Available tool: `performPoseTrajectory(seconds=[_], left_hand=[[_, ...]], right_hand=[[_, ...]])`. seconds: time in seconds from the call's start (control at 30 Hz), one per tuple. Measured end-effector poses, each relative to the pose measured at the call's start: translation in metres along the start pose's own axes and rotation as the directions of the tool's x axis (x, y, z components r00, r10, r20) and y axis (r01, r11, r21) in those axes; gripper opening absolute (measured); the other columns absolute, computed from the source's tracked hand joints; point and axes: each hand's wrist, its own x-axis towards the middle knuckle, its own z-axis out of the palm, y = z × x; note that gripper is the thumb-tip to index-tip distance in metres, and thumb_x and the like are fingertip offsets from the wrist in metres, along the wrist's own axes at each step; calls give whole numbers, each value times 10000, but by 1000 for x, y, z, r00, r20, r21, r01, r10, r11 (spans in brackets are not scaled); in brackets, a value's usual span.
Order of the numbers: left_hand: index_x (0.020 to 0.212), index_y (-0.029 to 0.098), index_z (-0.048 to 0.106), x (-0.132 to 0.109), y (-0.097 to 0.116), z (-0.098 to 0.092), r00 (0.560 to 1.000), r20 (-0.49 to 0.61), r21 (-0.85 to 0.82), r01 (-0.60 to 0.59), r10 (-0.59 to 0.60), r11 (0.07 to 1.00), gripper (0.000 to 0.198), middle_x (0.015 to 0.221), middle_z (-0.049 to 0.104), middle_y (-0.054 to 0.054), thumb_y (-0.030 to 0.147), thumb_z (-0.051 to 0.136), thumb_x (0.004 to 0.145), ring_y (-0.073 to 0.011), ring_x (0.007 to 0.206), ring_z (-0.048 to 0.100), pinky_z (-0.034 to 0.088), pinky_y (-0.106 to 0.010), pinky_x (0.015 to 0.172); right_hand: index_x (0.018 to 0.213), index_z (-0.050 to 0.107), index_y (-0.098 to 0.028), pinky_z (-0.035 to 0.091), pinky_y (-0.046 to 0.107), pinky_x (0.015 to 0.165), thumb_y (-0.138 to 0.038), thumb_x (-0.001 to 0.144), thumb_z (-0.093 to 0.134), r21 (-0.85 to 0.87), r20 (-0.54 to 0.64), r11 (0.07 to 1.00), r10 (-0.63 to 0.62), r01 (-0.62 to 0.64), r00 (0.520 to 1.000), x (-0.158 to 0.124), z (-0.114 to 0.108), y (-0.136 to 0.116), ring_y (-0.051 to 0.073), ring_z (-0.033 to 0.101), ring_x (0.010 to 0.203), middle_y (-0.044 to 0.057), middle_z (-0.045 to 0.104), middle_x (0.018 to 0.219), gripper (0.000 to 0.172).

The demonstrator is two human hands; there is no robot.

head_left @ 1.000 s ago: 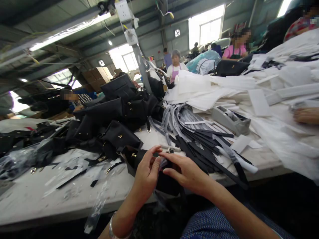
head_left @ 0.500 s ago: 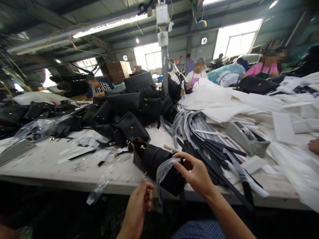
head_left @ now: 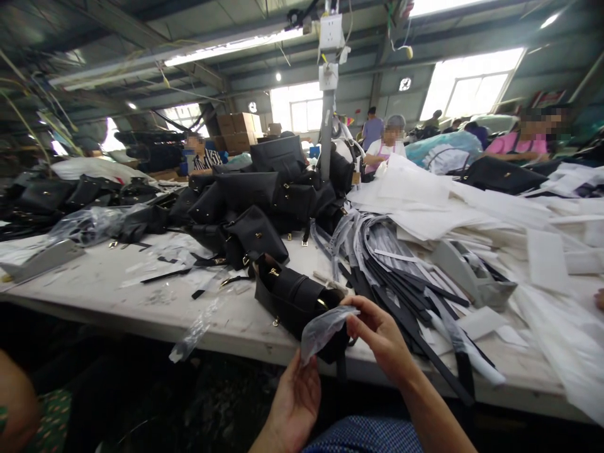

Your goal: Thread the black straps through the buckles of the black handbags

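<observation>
A strip of clear plastic film (head_left: pixel 325 328) arches between my two hands. My right hand (head_left: pixel 384 333) pinches its upper end between thumb and fingers. My left hand (head_left: pixel 299 396), palm turned up, has its fingertips closed at the strip's lower end, below the table edge. Right behind the film, a black handbag (head_left: pixel 283 296) with gold-coloured fittings lies at the table's front edge. Its top gapes and shows a gold zip. The film and my right hand cover part of the bag's right end.
Black bags (head_left: pixel 255 195) are heaped behind. Plastic-wrapped black straps (head_left: pixel 391 270) lie to the right, beside a grey tape dispenser (head_left: pixel 472 277) and white sheets (head_left: pixel 425 195). Another dispenser (head_left: pixel 47 261) stands left. A post (head_left: pixel 327 132) rises from the table (head_left: pixel 117 283). Co-workers sit across it.
My left hand has moved up and right to the film's lower end. The film, hanging down before, now stretches between both hands. The camera view has shifted slightly.
</observation>
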Motion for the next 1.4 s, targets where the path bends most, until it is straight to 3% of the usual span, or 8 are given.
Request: performPoseTrajectory(seconds=[0.2, 0.3, 0.5, 0.83, 1.03, 1.17, 1.3, 1.4], left_hand=[[889, 160, 691, -42, 41, 21, 897, 84, 30, -438, 435, 898, 112, 775, 756, -2, 72, 624, 909, -95, 637, 711, 578, -143, 540], [834, 157, 715, -66, 38, 38, 828, 210, 128, -551, 520, 825, 93, 749, 744, 7, 115, 781, 784, -94, 653, 696, 554, -133, 535], [790, 108, 747, -88, -1, 57, 724, 634, 412, -613, 272, 674, 182, 697, 706, -23, 281, 801, 791, -82, 610, 624, 499, -146, 528], [1026, 138, 656, -67, 22, 46, 768, 483, 152, -547, 421, 823, 242, 983, 754, -84, 345, 663, 900, -171, 907, 716, 551, -262, 819], [1006, 115, 657, -56, -28, 37, 619, 783, 571, -754, 60, 326, 390, 853, 718, -86, 475, 516, 948, -213, 809, 690, 544, -331, 772], [1077, 79, 693, -45, -42, 39, 433, 881, 424, -902, -191, -85, 269, 1027, 716, -143, 232, 546, 911, -272, 1023, 650, 504, -372, 918], [1122, 132, 704, -49, -3, 53, 398, 880, 396, -916, -260, -64, 303, 1042, 736, -94, 318, 515, 976, -217, 962, 679, 520, -298, 866], [1130, 177, 690, -43, 49, 64, 353, 935, 343, -887, 27, -309, 293, 1116, 728, -75, 345, 489, 998, -196, 1051, 659, 484, -299, 947]], right_hand=[[1258, 576, -233, 559, 333, 711, -323, 955, 564, -548, -323, 815, -415, 190, 851, -14, 11, -25, 191, 660, 811, 102, 656, 1131, 316], [1317, 544, -270, 505, 430, 964, -215, 950, 549, -752, -130, 534, -696, 387, 706, -29, 22, -49, 260, 611, 1139, 110, 587, 1335, 371], [1285, 576, -214, 346, 501, 1110, -358, 958, 562, -807, 257, 261, -652, 529, 713, -38, 24, -69, 267, 641, 1052, 83, 713, 1116, 358], [953, 703, -231, 515, 424, 823, -515, 978, 433, -870, 195, 302, -513, 389, 836, -62, -43, -25, 292, 710, 865, 70, 754, 908, 393], [1341, 580, -252, 584, 345, 799, -490, 974, 445, -829, 141, 473, -337, 297, 931, -65, 2, -44, 265, 715, 1026, 47, 729, 1185, 458], [1080, 689, -262, 579, 253, 640, -483, 911, 558, -669, -13, 733, -177, 123, 984, -58, 32, -62, 223, 747, 788, 25, 780, 878, 307], [863, 622, -245, 461, 190, 425, -548, 908, 552, -297, -286, 953, -35, -54, 958, -57, 21, -62, 125, 541, 442, -38, 555, 529, 315], [876, 600, -234, 386, 176, 363, -616, 811, 651, -139, -446, 977, 86, -164, 891, -59, 0, -51, 107, 471, 430, -36, 540, 569, 392]])
